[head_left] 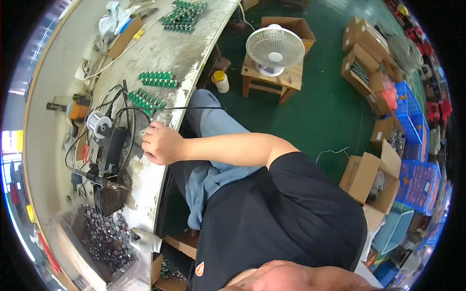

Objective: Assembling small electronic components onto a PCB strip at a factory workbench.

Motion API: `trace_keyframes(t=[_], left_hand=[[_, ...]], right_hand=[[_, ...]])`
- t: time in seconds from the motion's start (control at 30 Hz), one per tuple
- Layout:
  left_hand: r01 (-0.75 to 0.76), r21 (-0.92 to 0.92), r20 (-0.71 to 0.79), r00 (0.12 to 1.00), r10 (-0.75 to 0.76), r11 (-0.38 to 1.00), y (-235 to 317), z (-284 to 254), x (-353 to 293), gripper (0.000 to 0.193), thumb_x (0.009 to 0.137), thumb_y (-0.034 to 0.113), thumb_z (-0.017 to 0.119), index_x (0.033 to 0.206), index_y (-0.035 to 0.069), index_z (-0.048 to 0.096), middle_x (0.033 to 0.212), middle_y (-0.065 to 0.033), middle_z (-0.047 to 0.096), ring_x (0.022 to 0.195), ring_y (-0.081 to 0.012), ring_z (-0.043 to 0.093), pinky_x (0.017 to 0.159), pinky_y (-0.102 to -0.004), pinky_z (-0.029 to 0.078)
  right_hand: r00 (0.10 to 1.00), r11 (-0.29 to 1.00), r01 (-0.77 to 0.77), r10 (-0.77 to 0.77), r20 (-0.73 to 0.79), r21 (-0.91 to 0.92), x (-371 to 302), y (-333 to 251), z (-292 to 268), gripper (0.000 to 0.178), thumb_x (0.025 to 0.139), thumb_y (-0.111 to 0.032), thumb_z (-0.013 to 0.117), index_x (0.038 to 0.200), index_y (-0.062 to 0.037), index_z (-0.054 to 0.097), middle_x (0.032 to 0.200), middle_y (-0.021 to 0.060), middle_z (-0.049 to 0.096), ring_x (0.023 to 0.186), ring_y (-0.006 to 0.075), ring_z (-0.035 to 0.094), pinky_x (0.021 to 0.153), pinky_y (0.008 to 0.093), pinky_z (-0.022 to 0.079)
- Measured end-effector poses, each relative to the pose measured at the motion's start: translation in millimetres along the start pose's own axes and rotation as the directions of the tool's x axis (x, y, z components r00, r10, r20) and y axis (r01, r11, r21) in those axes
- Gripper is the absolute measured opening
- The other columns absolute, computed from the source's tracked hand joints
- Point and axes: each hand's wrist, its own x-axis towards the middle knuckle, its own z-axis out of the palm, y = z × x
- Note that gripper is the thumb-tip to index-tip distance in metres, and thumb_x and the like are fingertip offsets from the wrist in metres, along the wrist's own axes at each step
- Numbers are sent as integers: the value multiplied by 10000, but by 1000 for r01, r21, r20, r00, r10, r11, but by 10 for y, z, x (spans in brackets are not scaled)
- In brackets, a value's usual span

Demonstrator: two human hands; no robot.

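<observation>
My right hand [162, 143] is bare and rests on the edge of the worn workbench [170, 53], its fingers curled around a small pale part beside a looping black cable [133, 116]. Next to it stand a black device [114, 145] and a spool of wire [99, 123]. My left hand [144, 240] wears a white glove and sits at the bench edge by a heap of small round metal parts [104, 235] in clear plastic. Whether its fingers pinch anything is hidden. My black shirt and jeans fill the middle of the view.
Green circuit-board strips [158, 79] lie in rows on the bench, with more [183, 14] farther back. A small black fan grille [109, 200] stands near the parts. A white fan [274, 48] sits on a wooden stool, and cardboard boxes [361, 174] and blue crates [417, 184] line the green floor.
</observation>
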Motion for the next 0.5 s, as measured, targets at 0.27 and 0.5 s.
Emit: trace_keyframes(t=[0.27,0.5], left_hand=[[-66,-303,21,997,75,951,-174,115,-2,243,845,220,704,939,3,650,875,-112,690,800,-221,660,754,-313,515],[72,-524,97,995,-24,848,-219,118,-112,239,825,65,711,1024,-18,610,924,-85,661,813,-178,610,787,-292,495]], right_hand=[[999,998,41,-40,14,-52,-35,-9,-36,185,674,-195,672,634,-91,526,693,51,528,741,235,531,745,372,403],[993,994,67,-58,106,-83,20,-48,17,180,675,-242,658,668,-90,562,707,70,539,764,258,535,759,404,398]])
